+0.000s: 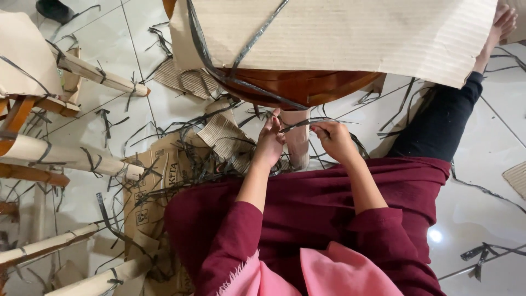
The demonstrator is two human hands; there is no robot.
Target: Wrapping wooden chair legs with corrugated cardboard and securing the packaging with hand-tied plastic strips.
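Both hands work at a paper-wrapped leg [298, 143] under the round wooden seat [296, 87]. Left hand [270, 143] pinches a black strap [298, 124] w/ fingertips; right hand [335, 140] is closed on its other end, pulling it taut, prob. to get it off the wrapping. Cut straps & cardboard scraps [222, 134] litter the floor [482, 181].

Both hands raised together, fingers pinched

The left hand [269, 143] and right hand [334, 140] sit near each other, bare forearms reaching forward from maroon sleeves, elbows bent, fingers curled closed, knuckles toward the camera.

table top [296, 87] mostly under cardboard [350, 38]
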